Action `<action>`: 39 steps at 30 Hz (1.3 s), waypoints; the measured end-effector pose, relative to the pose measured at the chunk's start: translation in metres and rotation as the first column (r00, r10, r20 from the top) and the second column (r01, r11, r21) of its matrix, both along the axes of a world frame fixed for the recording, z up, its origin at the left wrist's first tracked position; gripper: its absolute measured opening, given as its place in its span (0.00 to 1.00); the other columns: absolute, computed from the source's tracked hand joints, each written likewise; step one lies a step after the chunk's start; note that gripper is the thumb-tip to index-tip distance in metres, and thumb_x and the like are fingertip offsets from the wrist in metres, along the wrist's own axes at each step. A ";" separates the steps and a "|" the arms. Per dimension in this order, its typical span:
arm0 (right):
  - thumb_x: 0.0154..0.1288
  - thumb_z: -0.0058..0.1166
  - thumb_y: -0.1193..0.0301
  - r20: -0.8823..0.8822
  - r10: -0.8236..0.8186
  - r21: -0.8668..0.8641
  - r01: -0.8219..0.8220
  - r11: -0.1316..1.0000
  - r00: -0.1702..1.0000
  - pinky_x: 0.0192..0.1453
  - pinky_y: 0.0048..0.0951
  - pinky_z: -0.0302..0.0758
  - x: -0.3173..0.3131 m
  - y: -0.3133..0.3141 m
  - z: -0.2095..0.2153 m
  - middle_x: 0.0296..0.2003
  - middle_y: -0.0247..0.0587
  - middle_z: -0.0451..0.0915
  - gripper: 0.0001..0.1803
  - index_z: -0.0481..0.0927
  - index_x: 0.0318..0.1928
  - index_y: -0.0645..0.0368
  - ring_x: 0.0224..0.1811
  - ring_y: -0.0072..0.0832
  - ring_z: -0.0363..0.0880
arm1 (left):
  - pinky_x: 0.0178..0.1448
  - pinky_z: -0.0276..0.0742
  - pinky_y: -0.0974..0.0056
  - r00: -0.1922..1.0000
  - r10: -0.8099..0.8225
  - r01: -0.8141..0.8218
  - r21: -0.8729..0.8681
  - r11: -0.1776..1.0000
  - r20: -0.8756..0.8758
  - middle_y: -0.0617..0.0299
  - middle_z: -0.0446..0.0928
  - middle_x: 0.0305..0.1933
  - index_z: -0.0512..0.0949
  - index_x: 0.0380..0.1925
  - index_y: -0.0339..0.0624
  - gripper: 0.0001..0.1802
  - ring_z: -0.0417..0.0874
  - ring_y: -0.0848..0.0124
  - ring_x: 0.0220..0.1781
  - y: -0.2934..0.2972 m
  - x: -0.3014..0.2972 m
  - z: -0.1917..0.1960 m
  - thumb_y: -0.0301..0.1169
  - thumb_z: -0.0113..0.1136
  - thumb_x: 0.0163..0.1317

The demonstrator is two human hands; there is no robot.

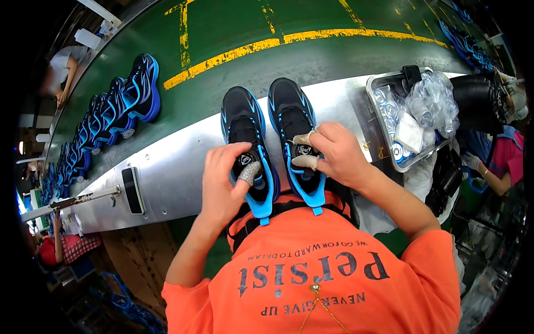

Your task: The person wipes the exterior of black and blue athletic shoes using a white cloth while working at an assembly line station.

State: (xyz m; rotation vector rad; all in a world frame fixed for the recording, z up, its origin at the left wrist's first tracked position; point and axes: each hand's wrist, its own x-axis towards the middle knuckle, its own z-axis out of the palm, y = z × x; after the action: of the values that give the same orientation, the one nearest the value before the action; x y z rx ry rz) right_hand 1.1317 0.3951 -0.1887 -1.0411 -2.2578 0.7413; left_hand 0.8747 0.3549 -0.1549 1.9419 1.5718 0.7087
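Green conveyor belt (pixel 233 28) runs at 12 o'clock. On the grey metal bench (pixel 183 161), left hand (pixel 225 175) and right hand (pixel 334 153) each pinch a round dial on black-and-blue sport shoes (pixel 245 128), probably tightening; next needs an even turn.

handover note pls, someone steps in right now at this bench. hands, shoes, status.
Left hand: on the round dial closure of the left black sports shoe with bright blue trim, taped thumb against the dial.
Right hand: on the dial of the right matching black and blue shoe, taped fingertips pinching it.
Both shoes stand side by side, toes away, on the grey metal bench edge beside the green conveyor belt.
Done: pair is on the bench, both dials in hand. Whether they are tightened cannot be told.
Left: likely finish both dials. The metal tray of clear plastic pieces sits to the right; finished blue shoes line the belt.
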 end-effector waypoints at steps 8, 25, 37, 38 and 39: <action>0.54 0.66 0.68 -0.102 0.259 -0.156 -0.272 0.950 0.961 0.49 0.38 0.71 0.018 0.030 -0.006 0.35 0.42 0.73 0.16 0.81 0.44 0.56 0.43 0.42 0.73 | 0.52 0.80 0.65 0.511 0.657 0.397 -0.830 0.391 0.554 0.51 0.73 0.59 0.66 0.62 0.30 0.20 0.81 0.65 0.50 -0.029 0.061 0.002 0.25 0.47 0.73; 0.53 0.67 0.69 -0.146 0.083 -0.178 -0.109 0.978 0.986 0.40 0.39 0.71 0.001 0.004 -0.013 0.33 0.42 0.70 0.20 0.83 0.48 0.55 0.36 0.42 0.72 | 0.53 0.79 0.66 0.322 0.752 0.487 -0.782 0.389 0.575 0.48 0.75 0.55 0.64 0.65 0.31 0.22 0.82 0.66 0.51 -0.024 0.082 -0.017 0.26 0.48 0.74; 0.61 0.61 0.74 -0.181 -0.092 -0.250 0.045 0.967 0.979 0.51 0.32 0.75 0.005 0.016 0.002 0.43 0.44 0.73 0.11 0.84 0.45 0.59 0.46 0.37 0.77 | 0.49 0.73 0.58 0.980 0.118 -0.083 -0.213 0.973 0.159 0.57 0.74 0.40 0.81 0.46 0.40 0.19 0.77 0.57 0.44 0.010 0.019 -0.021 0.21 0.64 0.50; 0.62 0.61 0.74 -0.173 -0.086 -0.249 0.042 0.968 0.981 0.50 0.32 0.75 0.006 0.015 0.002 0.42 0.44 0.73 0.10 0.84 0.45 0.59 0.46 0.37 0.77 | 0.48 0.72 0.66 0.981 -0.004 0.051 -0.240 0.969 0.192 0.59 0.76 0.41 0.81 0.50 0.42 0.21 0.76 0.66 0.47 0.013 0.006 -0.025 0.24 0.66 0.52; 0.63 0.60 0.75 -0.165 -0.080 -0.248 0.038 0.968 0.983 0.50 0.33 0.75 0.008 0.014 0.002 0.42 0.44 0.74 0.10 0.84 0.44 0.59 0.45 0.37 0.77 | 0.48 0.72 0.66 0.981 -0.001 0.049 -0.242 0.969 0.192 0.59 0.76 0.41 0.81 0.50 0.42 0.21 0.76 0.66 0.47 0.015 -0.002 -0.025 0.24 0.66 0.52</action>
State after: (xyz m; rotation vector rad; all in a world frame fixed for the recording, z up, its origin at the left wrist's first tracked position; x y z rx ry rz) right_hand 1.1396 0.4093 -0.1870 -1.1035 -2.0139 1.0619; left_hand 0.8726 0.3702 -0.1800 1.6599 1.4415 0.6352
